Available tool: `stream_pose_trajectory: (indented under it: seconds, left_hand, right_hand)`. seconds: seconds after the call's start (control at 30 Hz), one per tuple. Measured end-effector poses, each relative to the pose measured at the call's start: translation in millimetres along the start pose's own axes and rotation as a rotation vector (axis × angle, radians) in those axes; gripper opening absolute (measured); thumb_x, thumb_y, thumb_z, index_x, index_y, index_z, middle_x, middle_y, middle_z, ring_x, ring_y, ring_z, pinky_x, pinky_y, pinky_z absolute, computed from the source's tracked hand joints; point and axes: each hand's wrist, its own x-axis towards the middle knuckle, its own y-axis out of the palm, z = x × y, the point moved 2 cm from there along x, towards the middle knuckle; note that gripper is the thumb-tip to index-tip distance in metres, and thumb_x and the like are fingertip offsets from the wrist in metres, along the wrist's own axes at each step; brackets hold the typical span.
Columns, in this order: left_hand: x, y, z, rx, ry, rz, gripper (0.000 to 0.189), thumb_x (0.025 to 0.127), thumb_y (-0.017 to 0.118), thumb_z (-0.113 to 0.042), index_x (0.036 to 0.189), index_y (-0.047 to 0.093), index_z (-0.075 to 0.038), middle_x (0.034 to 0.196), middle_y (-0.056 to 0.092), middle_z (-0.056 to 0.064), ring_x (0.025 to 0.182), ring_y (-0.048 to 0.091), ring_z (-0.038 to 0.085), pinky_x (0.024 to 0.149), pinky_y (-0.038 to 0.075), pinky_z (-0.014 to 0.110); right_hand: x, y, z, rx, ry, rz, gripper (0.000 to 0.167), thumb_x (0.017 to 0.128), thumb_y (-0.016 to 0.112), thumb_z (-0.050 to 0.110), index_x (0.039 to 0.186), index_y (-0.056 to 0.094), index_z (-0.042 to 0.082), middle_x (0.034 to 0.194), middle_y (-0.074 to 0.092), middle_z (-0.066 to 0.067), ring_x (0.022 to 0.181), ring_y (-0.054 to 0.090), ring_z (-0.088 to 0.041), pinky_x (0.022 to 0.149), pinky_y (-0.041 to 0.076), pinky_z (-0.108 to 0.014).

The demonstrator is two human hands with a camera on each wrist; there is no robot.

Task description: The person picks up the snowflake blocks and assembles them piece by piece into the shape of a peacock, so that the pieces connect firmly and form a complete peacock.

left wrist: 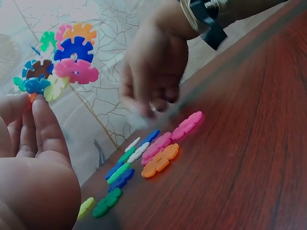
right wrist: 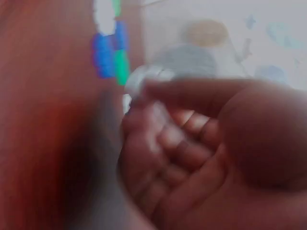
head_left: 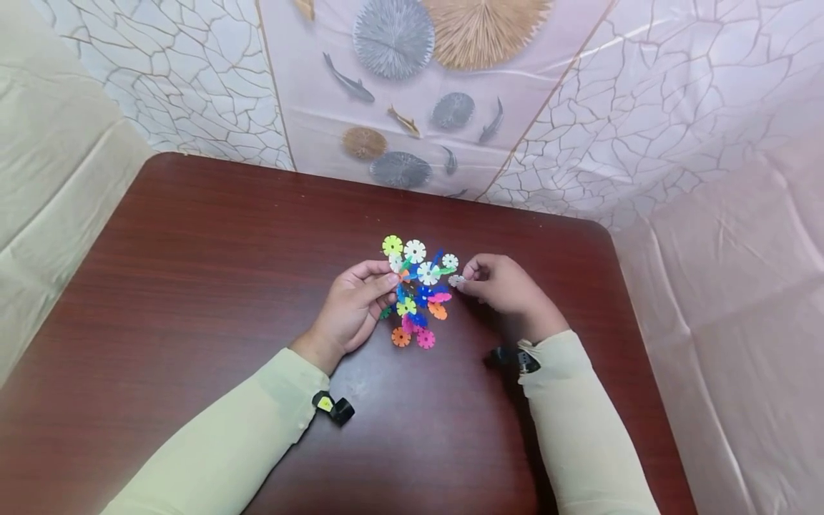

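My left hand (head_left: 352, 304) pinches an orange piece of a joined cluster of notched plastic discs (left wrist: 74, 50) between thumb and fingers. The cluster is lifted above the table, with blue, pink, orange, green, yellow and brown discs slotted together at different angles. To its right, my right hand (head_left: 505, 286) pinches a single white notched disc (head_left: 456, 280) at the fingertips. That disc looks blurred in both wrist views. In the right wrist view the thumb and forefinger meet on the white disc (right wrist: 141, 79), with the other fingers curled below.
Loose notched discs lie on the table beyond the hands, among them an orange disc (left wrist: 160, 160), a pink disc (left wrist: 187, 125) and a dark green disc (left wrist: 107, 202). The brown table (head_left: 193, 286) meets a patterned wall covering (head_left: 399, 107) at the back.
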Motion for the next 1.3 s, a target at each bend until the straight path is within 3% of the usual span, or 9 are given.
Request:
stream_pose_trajectory:
  seconds: [0.23, 0.4, 0.53, 0.77, 1.0, 1.17, 1.3]
  left_hand:
    - [-2.7, -0.3, 3.9, 0.029, -0.039, 0.06, 0.03, 0.11, 0.062, 0.007, 0.108, 0.08, -0.017, 0.1, 0.079, -0.002, 0.087, 0.071, 0.009, 0.082, 0.064, 0.022]
    - [-5.8, 0.9, 2.7, 0.043, -0.06, 0.1, 0.033, 0.11, 0.06, 0.008, 0.108, 0.082, -0.017, 0.101, 0.081, -0.001, 0.089, 0.073, 0.01, 0.081, 0.065, 0.022]
    - [-6.9, 3.1, 1.1, 0.052, -0.081, 0.129, 0.031, 0.11, 0.061, 0.006, 0.11, 0.082, -0.016, 0.107, 0.082, 0.0, 0.094, 0.077, 0.011, 0.086, 0.067, 0.023]
    - [-7.1, 5.2, -0.5, 0.059, -0.091, 0.146, 0.03, 0.111, 0.06, 0.005, 0.113, 0.082, -0.015, 0.113, 0.081, 0.003, 0.102, 0.08, 0.013, 0.094, 0.068, 0.027]
    - [-6.3, 5.8, -0.3, 0.04, -0.092, 0.153, 0.031, 0.112, 0.059, 0.006, 0.113, 0.082, -0.014, 0.113, 0.081, 0.003, 0.102, 0.08, 0.013, 0.096, 0.068, 0.027]
    - [-6.6, 6.8, -1.1, 0.029, -0.103, 0.152, 0.029, 0.112, 0.059, 0.006, 0.113, 0.081, -0.013, 0.114, 0.081, 0.003, 0.104, 0.08, 0.013, 0.097, 0.067, 0.027]
    - [-7.1, 7.3, -1.7, 0.024, -0.104, 0.149, 0.031, 0.112, 0.058, 0.007, 0.112, 0.081, -0.014, 0.112, 0.082, 0.002, 0.102, 0.08, 0.012, 0.095, 0.067, 0.026]
  right_hand:
    - [-29.5, -15, 43, 0.416, -0.329, -0.139, 0.024, 0.103, 0.082, 0.007, 0.126, 0.074, 0.004, 0.106, 0.081, -0.009, 0.087, 0.08, -0.023, 0.08, 0.07, -0.034]
    - [-44.4, -14, 75, 0.484, -0.473, -0.178, 0.02, 0.102, 0.082, 0.003, 0.122, 0.078, 0.0, 0.104, 0.083, -0.004, 0.085, 0.082, -0.023, 0.08, 0.07, -0.033]
    - [-48.2, -13, 84, 0.478, -0.486, -0.195, 0.018, 0.102, 0.08, -0.002, 0.12, 0.079, -0.001, 0.102, 0.083, -0.001, 0.084, 0.083, -0.019, 0.081, 0.07, -0.032]
    - [-49.1, -11, 85, 0.474, -0.513, -0.165, 0.018, 0.102, 0.079, -0.003, 0.12, 0.078, 0.0, 0.102, 0.085, -0.005, 0.087, 0.086, -0.023, 0.08, 0.072, -0.041]
    - [-48.4, -8, 88, 0.451, -0.547, -0.14, 0.018, 0.102, 0.08, -0.003, 0.119, 0.079, 0.0, 0.101, 0.085, -0.004, 0.087, 0.086, -0.022, 0.076, 0.07, -0.034]
    - [-47.8, -7, 88, 0.401, -0.535, -0.159, 0.018, 0.101, 0.082, 0.0, 0.118, 0.08, 0.003, 0.103, 0.084, -0.012, 0.088, 0.086, -0.021, 0.077, 0.07, -0.033]
    - [-47.0, -6, 87, 0.379, -0.538, -0.175, 0.018, 0.1, 0.083, 0.0, 0.118, 0.081, 0.003, 0.106, 0.083, -0.01, 0.088, 0.085, -0.02, 0.077, 0.07, -0.032]
